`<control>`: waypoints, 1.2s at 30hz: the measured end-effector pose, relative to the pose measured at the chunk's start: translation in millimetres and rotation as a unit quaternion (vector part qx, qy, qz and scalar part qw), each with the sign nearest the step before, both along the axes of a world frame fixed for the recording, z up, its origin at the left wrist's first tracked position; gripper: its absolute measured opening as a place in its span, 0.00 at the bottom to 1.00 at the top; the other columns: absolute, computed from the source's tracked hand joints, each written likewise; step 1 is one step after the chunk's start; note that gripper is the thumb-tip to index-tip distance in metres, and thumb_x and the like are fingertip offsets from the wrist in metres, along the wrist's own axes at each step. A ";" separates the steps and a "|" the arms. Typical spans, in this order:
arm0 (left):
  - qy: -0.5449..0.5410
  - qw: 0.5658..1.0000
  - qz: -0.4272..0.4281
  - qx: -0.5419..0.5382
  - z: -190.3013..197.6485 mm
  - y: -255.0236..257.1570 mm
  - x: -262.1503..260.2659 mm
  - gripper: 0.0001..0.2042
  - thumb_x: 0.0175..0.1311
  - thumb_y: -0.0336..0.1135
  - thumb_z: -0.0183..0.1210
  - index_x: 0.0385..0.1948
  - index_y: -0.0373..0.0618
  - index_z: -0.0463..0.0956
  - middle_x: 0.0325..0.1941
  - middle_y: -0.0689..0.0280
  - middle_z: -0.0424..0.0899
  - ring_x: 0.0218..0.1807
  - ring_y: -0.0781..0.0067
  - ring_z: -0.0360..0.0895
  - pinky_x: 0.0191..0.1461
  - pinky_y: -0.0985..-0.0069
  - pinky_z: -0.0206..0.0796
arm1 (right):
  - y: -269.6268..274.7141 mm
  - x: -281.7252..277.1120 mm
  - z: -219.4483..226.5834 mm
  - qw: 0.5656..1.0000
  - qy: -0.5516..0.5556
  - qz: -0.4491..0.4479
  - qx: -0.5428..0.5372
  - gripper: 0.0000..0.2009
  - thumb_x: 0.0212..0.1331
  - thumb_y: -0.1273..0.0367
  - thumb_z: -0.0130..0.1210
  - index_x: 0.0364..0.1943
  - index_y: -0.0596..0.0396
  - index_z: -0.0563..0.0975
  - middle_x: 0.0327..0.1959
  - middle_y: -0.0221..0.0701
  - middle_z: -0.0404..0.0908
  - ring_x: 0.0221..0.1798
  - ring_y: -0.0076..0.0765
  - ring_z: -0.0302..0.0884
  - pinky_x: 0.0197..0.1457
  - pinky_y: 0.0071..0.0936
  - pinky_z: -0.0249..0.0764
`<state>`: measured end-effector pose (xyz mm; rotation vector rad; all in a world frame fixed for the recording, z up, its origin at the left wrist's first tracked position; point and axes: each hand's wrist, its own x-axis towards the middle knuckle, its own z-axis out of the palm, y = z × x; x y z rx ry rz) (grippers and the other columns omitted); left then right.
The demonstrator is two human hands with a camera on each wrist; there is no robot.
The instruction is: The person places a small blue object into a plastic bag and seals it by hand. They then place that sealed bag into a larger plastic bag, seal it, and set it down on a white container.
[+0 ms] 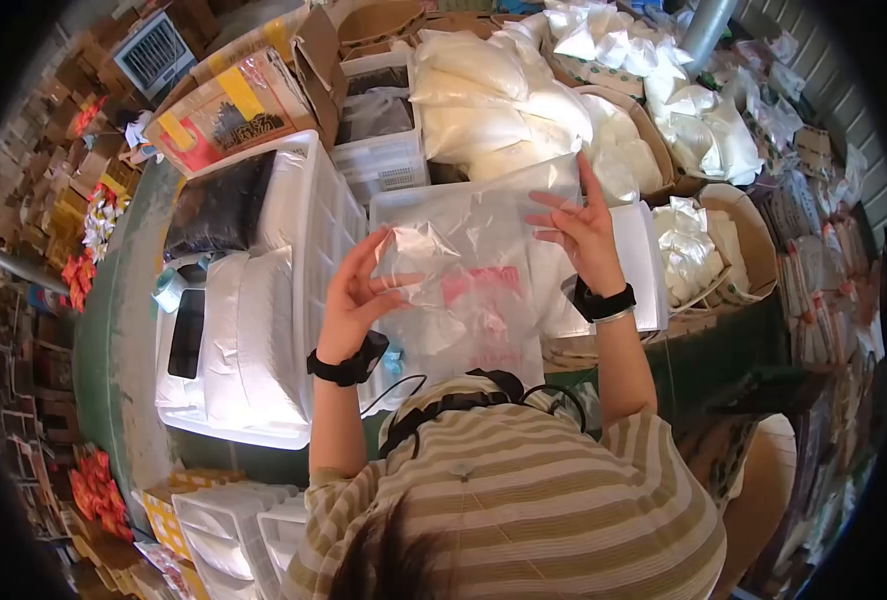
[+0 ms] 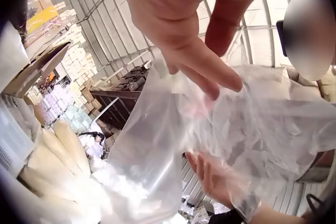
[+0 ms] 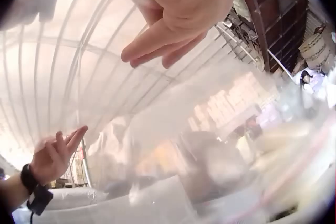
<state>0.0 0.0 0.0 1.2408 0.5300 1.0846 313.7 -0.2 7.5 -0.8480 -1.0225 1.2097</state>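
Note:
A large clear plastic bag [image 1: 463, 235] with pink printing is spread between the two hands. At its left side is the left hand [image 1: 359, 295], fingers and thumb apart, the fingertips at the plastic. The right hand [image 1: 585, 238] is raised by the bag's upper right corner, its fingers spread and fairly straight. Fingertips of the left hand [image 2: 184, 32] meet the crumpled film in the left wrist view, where the right hand [image 2: 212, 179] shows partly through the plastic. From the right wrist, the right hand [image 3: 173, 22] has extended fingers against a hazy sheet of film.
A white crate [image 1: 308, 215] on the left holds white packages, a black package [image 1: 218, 205] and a phone [image 1: 186, 333]. Filled pale bags [image 1: 493, 105] are piled ahead. Open cardboard boxes [image 1: 748, 225] of white bags stand at right; a stack of white sheets [image 1: 643, 265] lies beside the right wrist.

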 end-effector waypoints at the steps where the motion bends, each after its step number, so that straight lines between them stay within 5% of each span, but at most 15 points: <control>1: -0.042 0.998 -0.017 -0.039 -2.7 3.1 -3.2 0.31 0.51 0.12 0.47 0.61 0.43 0.58 0.68 0.53 0.55 0.53 0.51 0.74 0.46 0.71 0.72 | -2.3 -1.2 2.5 1.000 -0.019 -0.025 0.001 0.33 0.58 0.74 0.50 0.66 0.46 0.48 0.47 0.48 0.76 0.43 0.44 0.80 0.42 0.28 0.78; 2: -0.084 0.993 -0.034 -0.079 -5.4 5.4 -3.9 0.32 0.49 0.11 0.47 0.61 0.43 0.59 0.67 0.53 0.57 0.52 0.52 0.75 0.45 0.72 0.72 | -0.6 1.8 1.9 0.999 -0.029 -0.032 -0.010 0.29 0.58 0.74 0.49 0.65 0.51 0.53 0.47 0.48 0.75 0.42 0.43 0.80 0.42 0.29 0.78; 6: 0.076 0.989 0.106 0.074 -6.0 6.7 -1.0 0.27 0.49 0.16 0.53 0.55 0.44 0.65 0.60 0.55 0.66 0.54 0.59 0.72 0.48 0.73 0.69 | 6.7 22.1 -10.3 0.998 -0.003 0.023 -0.062 0.20 0.56 0.76 0.45 0.54 0.66 0.67 0.48 0.47 0.75 0.42 0.44 0.79 0.43 0.32 0.78; 11: 0.323 0.832 0.268 0.362 0.3 9.0 9.8 0.09 0.50 0.24 0.59 0.34 0.42 0.79 0.53 0.58 0.71 0.53 0.69 0.68 0.50 0.76 0.64 | 2.9 14.9 -0.5 0.975 0.116 0.183 -0.057 0.22 0.51 0.78 0.45 0.54 0.65 0.68 0.51 0.47 0.73 0.52 0.44 0.74 0.52 0.35 0.73; 14: 0.205 0.924 0.239 0.215 -24.6 20.8 7.6 0.07 0.57 0.30 0.57 0.20 0.42 0.79 0.44 0.59 0.76 0.42 0.71 0.73 0.43 0.77 0.65 | 1.5 9.3 -2.8 0.964 0.090 0.245 -0.044 0.26 0.50 0.78 0.47 0.59 0.59 0.64 0.58 0.47 0.67 0.61 0.43 0.66 0.59 0.34 0.67; 16: 0.078 0.991 0.105 -0.016 -28.4 24.9 -5.4 0.13 0.62 0.37 0.52 0.19 0.42 0.77 0.35 0.61 0.79 0.33 0.74 0.73 0.38 0.79 0.63 | 7.2 5.9 -15.8 0.986 -0.032 0.161 -0.038 0.30 0.50 0.76 0.52 0.62 0.55 0.60 0.60 0.47 0.64 0.63 0.45 0.62 0.60 0.37 0.64; 18: -0.102 0.976 -0.009 -0.192 -36.6 28.2 -7.8 0.17 0.66 0.43 0.47 0.19 0.43 0.75 0.28 0.64 0.80 0.26 0.77 0.72 0.33 0.80 0.63 | 14.0 1.2 -30.4 0.985 -0.147 0.089 -0.026 0.34 0.51 0.75 0.56 0.64 0.53 0.56 0.62 0.45 0.61 0.64 0.43 0.60 0.61 0.39 0.63; 20: -0.319 0.894 -0.092 -0.302 -49.4 30.8 -1.9 0.20 0.69 0.46 0.43 0.20 0.44 0.74 0.24 0.67 0.80 0.20 0.78 0.71 0.30 0.80 0.62 | 18.5 -4.5 -45.6 0.967 -0.251 0.033 -0.010 0.37 0.52 0.74 0.58 0.66 0.53 0.52 0.64 0.40 0.58 0.64 0.40 0.58 0.61 0.39 0.62; 23: -0.377 0.846 -0.068 -0.371 -51.4 25.3 3.4 0.17 0.68 0.46 0.45 0.25 0.44 0.73 0.25 0.67 0.80 0.23 0.78 0.72 0.32 0.78 0.64 | 24.1 -10.2 -106.9 0.962 -0.259 0.036 -0.083 0.38 0.53 0.72 0.58 0.67 0.51 0.50 0.60 0.42 0.64 0.63 0.41 0.61 0.62 0.41 0.62; 26: -0.430 0.810 -0.117 -0.380 -55.0 23.8 5.1 0.17 0.68 0.46 0.44 0.29 0.44 0.74 0.30 0.66 0.81 0.24 0.77 0.72 0.33 0.78 0.64 | 21.5 -21.9 -165.0 0.970 -0.043 0.171 -0.165 0.32 0.56 0.71 0.54 0.64 0.55 0.53 0.60 0.41 0.64 0.62 0.42 0.62 0.60 0.44 0.64; 29: -0.505 0.767 -0.133 -0.373 -71.6 31.1 -0.5 0.16 0.69 0.45 0.42 0.33 0.44 0.74 0.35 0.65 0.82 0.27 0.77 0.75 0.36 0.78 0.66 | 17.4 -44.9 -175.0 0.903 0.221 0.289 -0.228 0.25 0.59 0.69 0.50 0.60 0.57 0.59 0.59 0.41 0.65 0.60 0.41 0.64 0.59 0.41 0.65; 32: -0.566 0.743 -0.085 -0.348 -94.7 45.8 -13.2 0.15 0.70 0.42 0.40 0.42 0.43 0.73 0.44 0.64 0.81 0.36 0.75 0.77 0.40 0.77 0.67 | 16.4 -59.9 -168.2 0.881 0.289 0.275 -0.256 0.19 0.59 0.70 0.47 0.56 0.55 0.65 0.59 0.37 0.66 0.61 0.39 0.64 0.62 0.38 0.63; 36: -0.562 0.776 0.001 -0.288 -103.9 47.2 -23.2 0.16 0.69 0.40 0.40 0.54 0.46 0.66 0.56 0.65 0.74 0.52 0.69 0.73 0.48 0.73 0.67 | 13.0 -47.2 -192.0 0.947 0.060 0.303 -0.083 0.19 0.55 0.69 0.49 0.53 0.50 0.69 0.59 0.29 0.66 0.61 0.39 0.62 0.66 0.35 0.58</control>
